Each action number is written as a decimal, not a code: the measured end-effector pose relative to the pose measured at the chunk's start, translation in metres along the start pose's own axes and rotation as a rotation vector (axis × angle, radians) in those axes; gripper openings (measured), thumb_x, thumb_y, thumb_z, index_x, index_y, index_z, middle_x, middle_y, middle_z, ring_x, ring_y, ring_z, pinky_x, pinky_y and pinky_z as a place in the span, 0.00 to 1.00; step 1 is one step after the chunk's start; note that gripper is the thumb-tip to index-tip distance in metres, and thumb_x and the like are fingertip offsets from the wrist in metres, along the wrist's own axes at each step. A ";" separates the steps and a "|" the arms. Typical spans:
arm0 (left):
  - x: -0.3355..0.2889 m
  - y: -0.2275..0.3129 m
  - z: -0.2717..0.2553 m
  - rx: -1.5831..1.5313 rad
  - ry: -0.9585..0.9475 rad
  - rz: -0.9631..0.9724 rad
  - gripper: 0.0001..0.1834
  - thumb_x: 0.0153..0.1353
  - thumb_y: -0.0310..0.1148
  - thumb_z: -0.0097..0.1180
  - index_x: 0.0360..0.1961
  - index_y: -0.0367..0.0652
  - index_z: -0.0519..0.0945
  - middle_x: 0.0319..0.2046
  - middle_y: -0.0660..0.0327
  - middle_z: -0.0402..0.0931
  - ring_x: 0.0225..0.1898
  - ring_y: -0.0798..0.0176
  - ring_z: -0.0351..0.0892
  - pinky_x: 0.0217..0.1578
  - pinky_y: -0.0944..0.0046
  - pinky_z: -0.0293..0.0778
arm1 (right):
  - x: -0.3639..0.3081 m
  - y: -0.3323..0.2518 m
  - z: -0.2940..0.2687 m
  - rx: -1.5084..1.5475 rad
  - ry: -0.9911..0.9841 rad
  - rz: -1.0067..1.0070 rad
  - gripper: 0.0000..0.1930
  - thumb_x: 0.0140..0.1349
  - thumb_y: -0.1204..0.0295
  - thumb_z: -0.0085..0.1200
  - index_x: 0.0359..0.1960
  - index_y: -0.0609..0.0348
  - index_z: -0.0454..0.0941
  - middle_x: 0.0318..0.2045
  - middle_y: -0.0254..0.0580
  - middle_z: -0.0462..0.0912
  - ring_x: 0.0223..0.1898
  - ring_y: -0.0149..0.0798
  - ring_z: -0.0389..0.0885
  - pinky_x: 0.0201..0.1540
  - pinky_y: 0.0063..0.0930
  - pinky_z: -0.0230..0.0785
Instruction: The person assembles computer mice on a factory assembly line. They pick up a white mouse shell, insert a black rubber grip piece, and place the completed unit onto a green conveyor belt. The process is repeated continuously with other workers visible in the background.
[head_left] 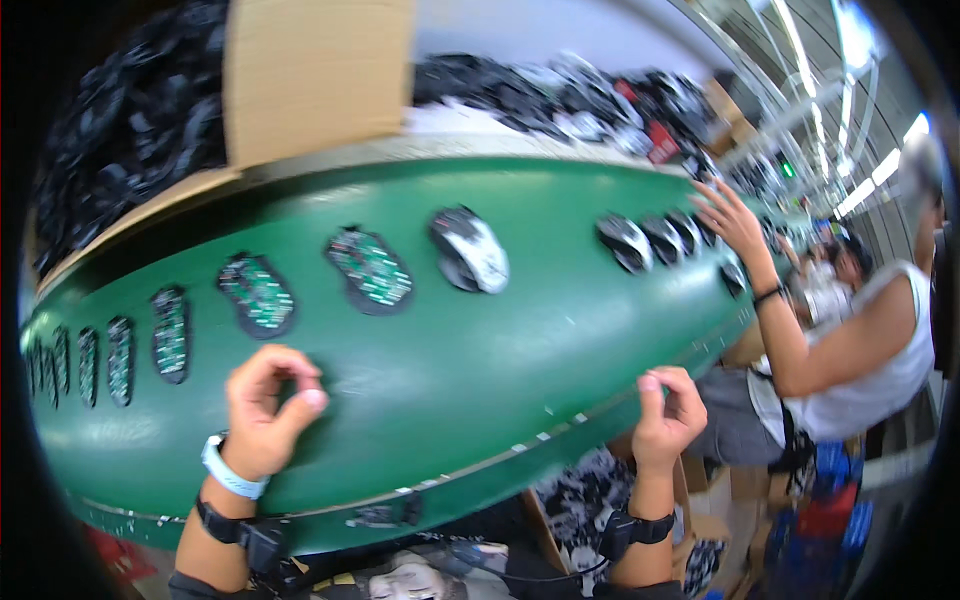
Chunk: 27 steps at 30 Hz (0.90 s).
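My left hand [268, 408] hovers over the near left of the green belt, fingers curved toward the thumb with a small gap and nothing seen between. Beyond it lie computer mouse bases with bare green circuit boards, the nearest being one board-topped base [257, 294] and another [369, 270]. To their right rests a mouse with a white and black cover [470, 250]. My right hand [668, 418] is over the belt's near edge, thumb and forefinger pinched together. Whether anything tiny sits in that pinch is hidden.
Several more board-topped bases [120, 360] line the belt [440, 400] leftward. Covered mice [625, 243] sit at right, near a co-worker's hand [735, 220]. Behind are a cardboard box [318, 80] and heaped dark parts [140, 130]. Below the edge stands a box of parts [590, 500].
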<state>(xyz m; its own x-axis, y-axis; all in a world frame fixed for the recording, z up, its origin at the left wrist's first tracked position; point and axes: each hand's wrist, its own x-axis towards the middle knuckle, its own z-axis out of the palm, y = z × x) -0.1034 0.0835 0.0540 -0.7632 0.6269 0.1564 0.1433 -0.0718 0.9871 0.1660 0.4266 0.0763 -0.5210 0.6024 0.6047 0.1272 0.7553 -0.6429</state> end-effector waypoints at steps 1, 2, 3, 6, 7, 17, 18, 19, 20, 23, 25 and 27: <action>-0.002 -0.001 0.001 0.029 -0.006 -0.012 0.08 0.60 0.25 0.65 0.38 0.37 0.78 0.33 0.62 0.77 0.35 0.69 0.75 0.41 0.67 0.73 | -0.025 0.020 -0.029 0.085 0.152 0.145 0.05 0.65 0.76 0.62 0.38 0.64 0.80 0.32 0.39 0.83 0.33 0.31 0.81 0.40 0.24 0.74; -0.004 -0.002 0.002 0.064 -0.031 -0.022 0.07 0.60 0.25 0.64 0.36 0.37 0.77 0.32 0.63 0.75 0.33 0.70 0.73 0.38 0.68 0.71 | -0.049 0.050 -0.055 0.028 0.216 0.304 0.03 0.67 0.76 0.60 0.37 0.63 0.80 0.31 0.36 0.82 0.32 0.29 0.79 0.39 0.24 0.73; -0.006 -0.004 0.002 0.107 -0.052 -0.028 0.07 0.61 0.25 0.64 0.34 0.37 0.77 0.30 0.63 0.74 0.31 0.70 0.72 0.35 0.69 0.69 | -0.075 0.087 -0.078 -0.019 0.281 0.465 0.03 0.69 0.76 0.58 0.37 0.61 0.80 0.30 0.33 0.81 0.32 0.27 0.78 0.37 0.23 0.72; -0.009 -0.011 0.006 0.177 -0.075 -0.045 0.07 0.61 0.25 0.62 0.32 0.37 0.75 0.29 0.64 0.72 0.30 0.72 0.69 0.31 0.71 0.66 | -0.180 0.195 -0.117 -0.430 -0.162 0.557 0.02 0.64 0.76 0.59 0.35 0.61 0.79 0.32 0.47 0.85 0.34 0.44 0.84 0.40 0.36 0.76; -0.003 -0.014 0.011 0.163 -0.084 -0.046 0.07 0.60 0.26 0.62 0.32 0.38 0.74 0.28 0.64 0.71 0.29 0.72 0.68 0.31 0.70 0.65 | -0.225 0.234 -0.129 -0.368 -0.314 0.590 0.08 0.60 0.72 0.63 0.37 0.61 0.78 0.34 0.52 0.85 0.37 0.56 0.84 0.44 0.43 0.77; 0.000 0.000 0.031 0.129 -0.050 -0.065 0.09 0.56 0.27 0.62 0.30 0.40 0.72 0.26 0.64 0.69 0.28 0.70 0.68 0.30 0.69 0.64 | -0.277 0.286 -0.053 -0.862 -0.340 1.140 0.32 0.46 0.56 0.75 0.47 0.67 0.79 0.40 0.61 0.86 0.43 0.67 0.84 0.50 0.52 0.78; -0.004 0.005 0.030 0.148 -0.039 -0.064 0.09 0.56 0.27 0.62 0.30 0.40 0.73 0.27 0.64 0.70 0.28 0.70 0.69 0.30 0.69 0.65 | -0.267 0.277 -0.066 -0.790 -0.326 1.097 0.33 0.43 0.53 0.76 0.43 0.68 0.81 0.41 0.64 0.86 0.43 0.68 0.84 0.49 0.49 0.79; -0.009 0.014 0.034 0.160 0.000 -0.105 0.08 0.56 0.26 0.64 0.30 0.40 0.74 0.28 0.63 0.73 0.29 0.70 0.72 0.31 0.69 0.68 | -0.250 0.258 -0.080 -0.636 -0.269 1.022 0.31 0.44 0.54 0.76 0.42 0.70 0.83 0.40 0.64 0.87 0.44 0.63 0.86 0.50 0.44 0.80; -0.013 0.029 0.039 0.174 0.007 -0.131 0.08 0.55 0.25 0.65 0.30 0.39 0.76 0.28 0.62 0.75 0.30 0.69 0.73 0.32 0.69 0.70 | -0.233 0.239 -0.099 -0.432 -0.242 0.966 0.32 0.43 0.59 0.76 0.46 0.69 0.80 0.43 0.62 0.86 0.47 0.59 0.86 0.52 0.44 0.78; -0.033 0.069 0.058 -0.051 -0.107 -0.310 0.04 0.61 0.22 0.63 0.37 0.35 0.82 0.33 0.58 0.81 0.33 0.67 0.81 0.37 0.66 0.79 | -0.149 0.118 -0.138 0.575 -0.460 0.855 0.39 0.41 0.75 0.77 0.58 0.65 0.72 0.51 0.55 0.84 0.54 0.49 0.83 0.60 0.44 0.75; -0.028 0.091 0.084 -0.185 -0.426 -0.629 0.11 0.71 0.26 0.58 0.51 0.33 0.83 0.42 0.54 0.85 0.42 0.64 0.85 0.45 0.62 0.82 | -0.100 0.012 -0.111 0.873 -0.410 0.531 0.43 0.39 0.80 0.77 0.62 0.61 0.70 0.55 0.58 0.81 0.60 0.49 0.80 0.65 0.50 0.71; -0.025 0.085 0.102 -0.479 -0.821 -0.649 0.27 0.78 0.42 0.48 0.71 0.39 0.66 0.61 0.52 0.75 0.62 0.59 0.75 0.62 0.55 0.73 | -0.046 -0.078 -0.049 0.875 -0.272 0.080 0.31 0.48 0.70 0.78 0.53 0.61 0.76 0.51 0.58 0.83 0.60 0.58 0.79 0.64 0.57 0.71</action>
<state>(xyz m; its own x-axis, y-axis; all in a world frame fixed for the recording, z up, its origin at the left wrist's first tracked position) -0.0078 0.1414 0.1306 0.0594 0.9574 -0.2826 -0.5146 0.2720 0.8132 0.2215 0.3527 0.1212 -0.7326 0.4794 0.4832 -0.4553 0.1826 -0.8714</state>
